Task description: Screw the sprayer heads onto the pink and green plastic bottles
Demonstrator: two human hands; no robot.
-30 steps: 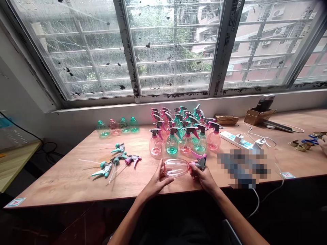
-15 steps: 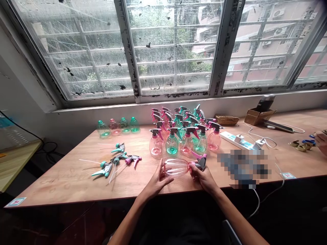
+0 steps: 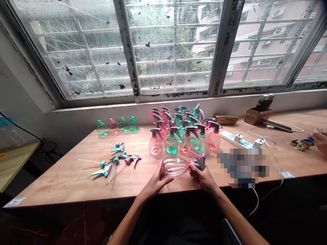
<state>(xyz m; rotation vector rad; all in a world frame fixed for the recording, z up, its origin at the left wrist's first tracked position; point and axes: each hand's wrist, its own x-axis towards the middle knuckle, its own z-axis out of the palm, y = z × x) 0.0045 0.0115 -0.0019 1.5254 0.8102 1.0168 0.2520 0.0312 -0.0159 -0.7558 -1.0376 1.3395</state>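
Observation:
A clear pink spray bottle (image 3: 175, 167) lies sideways between my hands, above the front of the wooden table. My left hand (image 3: 158, 177) is closed round its base end. At the neck, my right hand (image 3: 201, 174) grips the pink collar of the grey-and-pink trigger sprayer (image 3: 200, 161), fingers wrapped round it. The sprayer sits at the bottle's mouth; how tightly it is screwed on I cannot tell. Just behind stand several pink and green spray bottles (image 3: 172, 144) with trigger heads on. Left of my hands lie several loose trigger sprayers (image 3: 118, 159) with thin tubes.
Several headless bottles (image 3: 103, 130) stand at the back left of the table (image 3: 63, 177). To the right are a white power strip (image 3: 233, 139), cables, a cardboard box (image 3: 256, 116) and a blurred patch. Another person's hand (image 3: 320, 139) is at the far right, near small brass-coloured pieces (image 3: 301, 145).
My hands keep hold of the bottle and sprayer almost unmoved; the bottle looks slightly turned about its length. At the far right, the other person's hand has shifted a little.

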